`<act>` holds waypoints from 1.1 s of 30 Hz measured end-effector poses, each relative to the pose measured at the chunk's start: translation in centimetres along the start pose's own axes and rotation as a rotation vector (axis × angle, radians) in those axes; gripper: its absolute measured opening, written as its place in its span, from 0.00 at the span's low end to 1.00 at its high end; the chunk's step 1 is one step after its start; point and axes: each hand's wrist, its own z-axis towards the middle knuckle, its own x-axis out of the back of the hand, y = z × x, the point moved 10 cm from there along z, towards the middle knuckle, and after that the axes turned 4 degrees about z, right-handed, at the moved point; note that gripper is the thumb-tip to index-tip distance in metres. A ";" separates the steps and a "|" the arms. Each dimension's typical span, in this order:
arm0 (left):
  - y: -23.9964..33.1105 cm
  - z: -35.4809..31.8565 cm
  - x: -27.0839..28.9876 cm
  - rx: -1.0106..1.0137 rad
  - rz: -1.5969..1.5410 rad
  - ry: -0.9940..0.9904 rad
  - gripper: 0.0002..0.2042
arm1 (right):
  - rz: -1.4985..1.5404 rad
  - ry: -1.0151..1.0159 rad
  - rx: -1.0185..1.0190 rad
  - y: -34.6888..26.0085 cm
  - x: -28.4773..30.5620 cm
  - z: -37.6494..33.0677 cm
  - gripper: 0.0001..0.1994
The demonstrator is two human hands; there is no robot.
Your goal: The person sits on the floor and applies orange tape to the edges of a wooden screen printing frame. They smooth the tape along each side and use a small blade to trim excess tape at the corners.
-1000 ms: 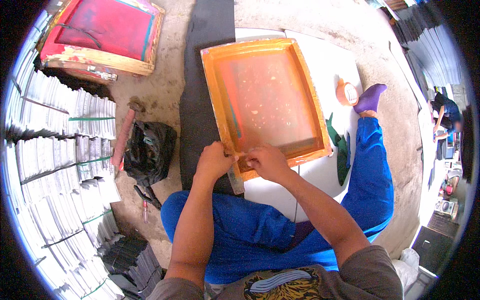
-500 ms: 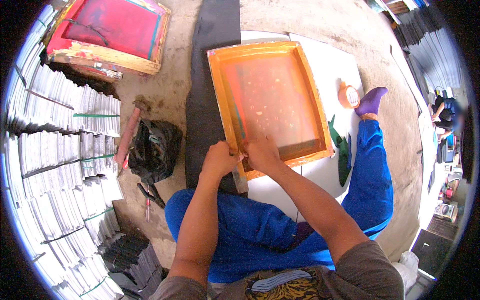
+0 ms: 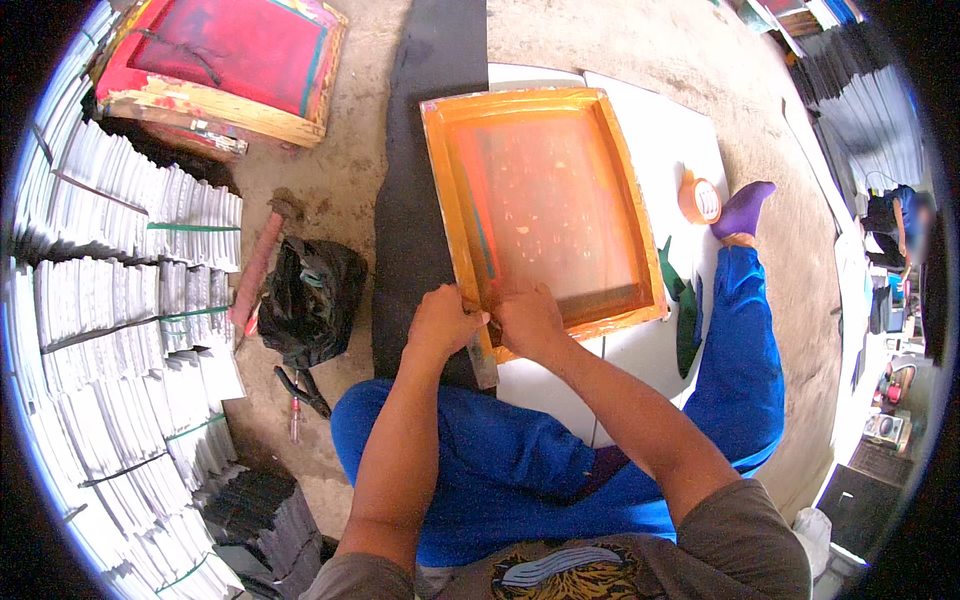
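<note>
A wooden screen printing frame (image 3: 632,190), its bars covered in orange-brown tape, lies tilted in front of me. Its mesh (image 3: 545,200) is stained orange, with pale marks in the middle. At the near left corner, my left hand (image 3: 443,320) is closed against the outer side of the left bar, its thumb pointing over the bar. My right hand (image 3: 530,322) is closed just inside that corner, knuckles over the mesh. The two hands almost meet, and whatever their fingers pinch is hidden. Below them, the bare end of the left bar (image 3: 484,368) sticks out.
A roll of orange tape (image 3: 699,197) stands by my purple-socked foot (image 3: 742,210). Green scraps (image 3: 686,315) lie beside my leg. Left are a black plastic bag (image 3: 315,300), a hammer (image 3: 262,262), a screwdriver (image 3: 295,415) and bundled paper stacks (image 3: 130,310). A red-stained frame (image 3: 235,60) lies far left.
Both hands stay at the near left corner of the frame. My right hand has turned slightly, its knuckles a little further right. The frame shows only a slight shift in the picture.
</note>
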 end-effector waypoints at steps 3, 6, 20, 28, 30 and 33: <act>0.6 -0.8 0.5 0.026 -0.002 -0.004 0.20 | -0.159 -0.060 0.020 -0.8 -0.4 -0.3 0.16; 0.1 -1.2 0.7 0.020 -0.042 0.023 0.20 | -0.342 -0.224 0.052 -3.4 1.6 1.3 0.12; -0.6 -0.4 1.3 0.028 0.115 0.138 0.40 | -0.132 0.657 -0.398 20.4 25.7 -4.3 0.24; 0.5 -1.7 4.0 -0.109 0.061 0.452 0.36 | -0.077 0.436 -0.607 33.6 26.5 -1.5 0.15; 2.2 -3.0 5.0 -0.188 0.010 0.555 0.31 | -0.085 0.552 -0.470 31.9 27.4 -1.7 0.11; 5.1 -3.7 4.2 -0.288 -0.127 0.568 0.24 | -0.045 0.621 -0.312 29.6 28.5 -3.3 0.09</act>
